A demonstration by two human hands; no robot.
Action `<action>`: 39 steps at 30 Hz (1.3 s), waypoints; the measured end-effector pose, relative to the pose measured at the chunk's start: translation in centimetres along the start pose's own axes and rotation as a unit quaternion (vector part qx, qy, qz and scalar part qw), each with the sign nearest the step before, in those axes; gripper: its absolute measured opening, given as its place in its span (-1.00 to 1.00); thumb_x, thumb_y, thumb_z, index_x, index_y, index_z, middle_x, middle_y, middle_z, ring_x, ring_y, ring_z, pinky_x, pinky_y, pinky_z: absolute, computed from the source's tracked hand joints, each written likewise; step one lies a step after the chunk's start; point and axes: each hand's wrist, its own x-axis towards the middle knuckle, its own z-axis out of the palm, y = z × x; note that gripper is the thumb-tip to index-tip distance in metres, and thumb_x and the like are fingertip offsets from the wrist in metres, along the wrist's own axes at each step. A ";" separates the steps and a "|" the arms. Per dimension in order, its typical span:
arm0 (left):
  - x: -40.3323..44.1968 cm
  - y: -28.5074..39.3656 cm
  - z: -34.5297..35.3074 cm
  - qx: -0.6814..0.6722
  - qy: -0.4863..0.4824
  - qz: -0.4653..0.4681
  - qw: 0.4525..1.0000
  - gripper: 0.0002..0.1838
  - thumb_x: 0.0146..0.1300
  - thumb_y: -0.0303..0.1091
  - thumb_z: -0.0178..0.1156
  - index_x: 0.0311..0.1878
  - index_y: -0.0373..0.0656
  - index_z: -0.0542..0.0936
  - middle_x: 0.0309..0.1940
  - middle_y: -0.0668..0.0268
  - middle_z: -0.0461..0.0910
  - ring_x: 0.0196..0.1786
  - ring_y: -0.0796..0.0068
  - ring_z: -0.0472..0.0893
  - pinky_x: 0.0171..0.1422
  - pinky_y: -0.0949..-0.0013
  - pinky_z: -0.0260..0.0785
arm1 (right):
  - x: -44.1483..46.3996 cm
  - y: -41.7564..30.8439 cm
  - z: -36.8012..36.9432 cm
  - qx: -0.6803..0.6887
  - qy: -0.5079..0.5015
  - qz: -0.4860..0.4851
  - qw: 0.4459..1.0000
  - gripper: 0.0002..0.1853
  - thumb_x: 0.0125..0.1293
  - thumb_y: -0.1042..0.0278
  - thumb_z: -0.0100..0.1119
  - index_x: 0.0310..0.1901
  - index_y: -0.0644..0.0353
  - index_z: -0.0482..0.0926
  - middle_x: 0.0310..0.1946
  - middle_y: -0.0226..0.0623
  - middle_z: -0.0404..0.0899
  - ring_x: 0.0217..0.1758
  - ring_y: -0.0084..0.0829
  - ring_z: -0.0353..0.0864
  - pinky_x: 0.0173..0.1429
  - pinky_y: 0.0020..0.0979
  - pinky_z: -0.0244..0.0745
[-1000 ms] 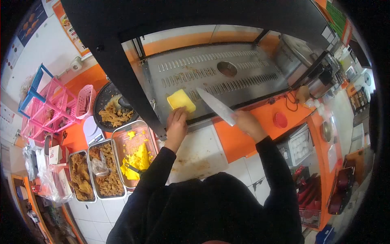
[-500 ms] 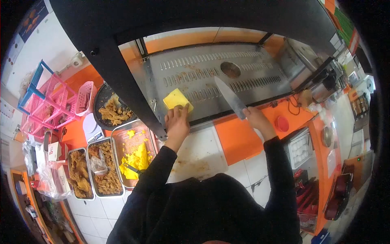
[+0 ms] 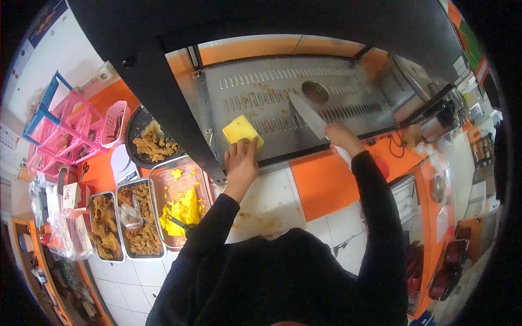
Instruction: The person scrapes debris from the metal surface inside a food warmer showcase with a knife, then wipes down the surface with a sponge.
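My left hand (image 3: 241, 164) grips the near edge of a flat yellow square, which looks like a sponge (image 3: 239, 129), on the slotted metal floor (image 3: 277, 114) of a display cabinet. My right hand (image 3: 343, 140) is closed around the pale handle of a large kitchen knife (image 3: 307, 115). Its broad blade angles forward and left, low over the slots beside a round recess (image 3: 315, 92). I cannot tell whether the blade touches the metal. Brown crumbs are scattered around the slots left of the knife tip.
A black cabinet post (image 3: 163, 103) stands left of my left hand. Beyond it are a tray with yellow food (image 3: 184, 209), trays of fried pieces (image 3: 142, 239), a black pan (image 3: 136, 122) and pink baskets (image 3: 116, 126). A red bowl (image 3: 382, 167) is partly hidden behind my right forearm.
My right hand and the knife have moved farther forward over the metal floor. My left hand keeps its hold on the yellow sponge. The view has shifted slightly.
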 end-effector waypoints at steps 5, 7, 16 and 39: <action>0.0 0.0 -0.1 0.016 -0.004 0.000 1.000 -0.39 0.00 -0.39 0.18 0.23 0.04 0.48 0.01 0.32 0.44 0.08 0.24 0.42 0.07 0.18 0.26 | 0.6 -3.3 0.2 0.120 0.030 -0.001 0.992 -0.61 0.46 0.04 -0.17 -0.17 0.27 0.45 -0.63 -0.18 0.42 -0.65 -0.31 0.49 -0.60 -0.25 0.39; 0.0 0.1 -0.3 0.005 -0.022 -0.013 1.000 -0.39 0.01 -0.41 0.20 0.24 0.09 0.47 0.03 0.30 0.44 0.09 0.20 0.42 0.11 0.14 0.28 | 1.1 -3.3 0.3 0.202 0.039 -0.024 0.978 -0.60 0.45 0.00 -0.14 -0.19 0.25 0.44 -0.62 -0.23 0.42 -0.67 -0.35 0.44 -0.61 -0.29 0.38; 0.1 0.1 -0.4 -0.017 -0.023 -0.012 1.000 -0.38 0.00 -0.43 0.20 0.24 0.05 0.47 0.06 0.28 0.44 0.10 0.17 0.42 0.14 0.12 0.27 | -1.6 -0.4 -0.2 0.045 0.030 -0.083 0.995 -0.55 0.47 0.00 -0.14 -0.29 0.30 0.46 -0.57 -0.21 0.46 -0.67 -0.34 0.48 -0.56 -0.25 0.43; 0.0 -0.3 0.0 -0.033 0.013 0.018 0.999 -0.44 0.04 -0.39 0.17 0.21 -0.04 0.49 0.02 0.28 0.45 0.08 0.20 0.43 0.11 0.16 0.27 | -2.2 -5.4 8.7 0.334 -0.037 0.114 0.935 -0.69 0.47 -0.03 -0.21 -0.02 0.02 0.29 -0.40 -0.19 0.44 -0.47 -0.25 0.49 -0.38 -0.01 0.48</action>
